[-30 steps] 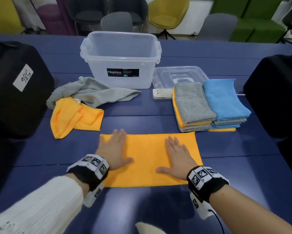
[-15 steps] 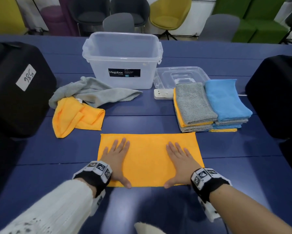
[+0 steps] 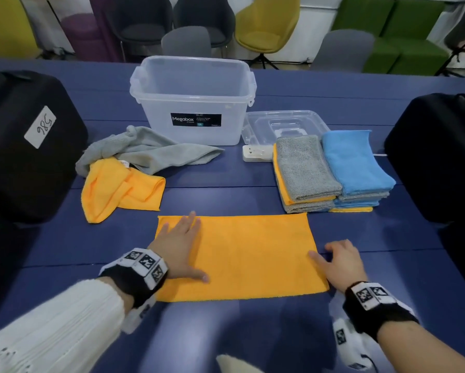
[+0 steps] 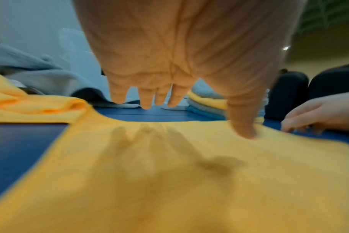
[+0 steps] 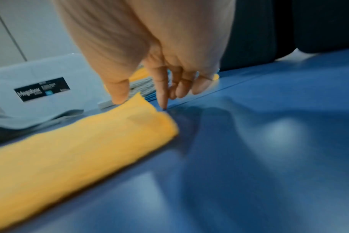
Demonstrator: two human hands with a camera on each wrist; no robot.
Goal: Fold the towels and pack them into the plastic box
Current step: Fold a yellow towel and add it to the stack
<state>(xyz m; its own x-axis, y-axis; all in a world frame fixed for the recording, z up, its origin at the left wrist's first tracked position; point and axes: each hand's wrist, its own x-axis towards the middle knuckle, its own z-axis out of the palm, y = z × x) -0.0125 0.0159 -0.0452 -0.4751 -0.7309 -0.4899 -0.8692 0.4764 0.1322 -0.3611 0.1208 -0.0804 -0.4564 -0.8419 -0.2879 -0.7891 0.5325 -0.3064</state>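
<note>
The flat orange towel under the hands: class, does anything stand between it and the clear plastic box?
Nothing visible does. The flat orange towel faces bare blue table up to the clear plastic box; the crumpled grey towel lies left, the folded towel stacks right.

You're in an office meeting room: beyond your hands a long dark-blue table [image 3: 253, 84] is ringed by grey, yellow and green upholstered chairs [image 3: 266, 22].

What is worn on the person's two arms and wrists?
Each wrist carries a black band with white square-patterned marker tags, left and right. The left arm has a white ribbed sleeve; the right forearm is bare, with a thin dark cable below its band.
</note>
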